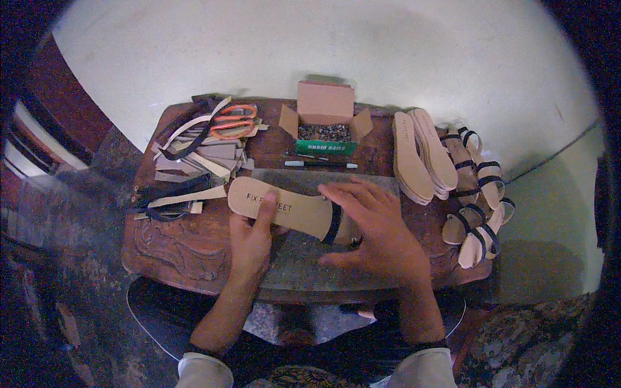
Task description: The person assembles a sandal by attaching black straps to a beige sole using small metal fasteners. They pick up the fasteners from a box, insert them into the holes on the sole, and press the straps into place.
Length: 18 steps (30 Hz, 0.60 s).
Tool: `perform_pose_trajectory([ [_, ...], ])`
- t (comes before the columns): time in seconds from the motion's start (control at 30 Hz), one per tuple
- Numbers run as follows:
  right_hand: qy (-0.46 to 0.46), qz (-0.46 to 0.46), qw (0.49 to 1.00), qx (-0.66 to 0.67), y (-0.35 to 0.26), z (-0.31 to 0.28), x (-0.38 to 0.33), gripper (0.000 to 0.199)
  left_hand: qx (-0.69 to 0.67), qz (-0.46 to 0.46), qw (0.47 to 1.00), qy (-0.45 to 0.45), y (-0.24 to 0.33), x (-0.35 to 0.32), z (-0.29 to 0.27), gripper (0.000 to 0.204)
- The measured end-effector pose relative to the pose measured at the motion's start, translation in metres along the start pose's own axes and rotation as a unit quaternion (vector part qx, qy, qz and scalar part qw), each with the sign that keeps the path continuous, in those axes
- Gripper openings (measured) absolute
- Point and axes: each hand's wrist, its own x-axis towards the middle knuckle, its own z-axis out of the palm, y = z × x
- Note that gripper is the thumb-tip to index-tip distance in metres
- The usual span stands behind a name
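A tan sandal sole (304, 218) with a black strap (334, 225) across its front part is held over a grey mat (291, 268). My left hand (250, 244) grips it near the heel, the thumb pressed on top and the fingers beneath. At the toe end my right hand (388, 226) is spread, its fingers beyond the strap and its thumb on the near side. Part of the toe is hidden by that hand. I cannot tell whether the right fingers touch the strap.
The carved wooden table (178, 249) carries an open green box of nails (325, 147) at the back and a pen (321, 164) before it. Orange-handled scissors (234, 121) lie among strips (210, 155) on the left. Stacked soles (414, 165) and strapped sandals (479, 200) stand right.
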Motion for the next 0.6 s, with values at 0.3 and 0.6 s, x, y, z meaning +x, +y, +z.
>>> perform_pose_trajectory([
  [0.3, 0.015, -0.005, 0.996, -0.088, 0.009, 0.009, 0.004, 0.087, -0.037, -0.041, 0.998, -0.013, 0.003, -0.001, 0.0, 0.027],
  [0.6, -0.074, 0.105, 0.986, -0.108, 0.016, 0.0, 0.003, 0.094, -0.013, -0.079, 0.996, -0.031, 0.013, -0.001, -0.002, 0.027],
])
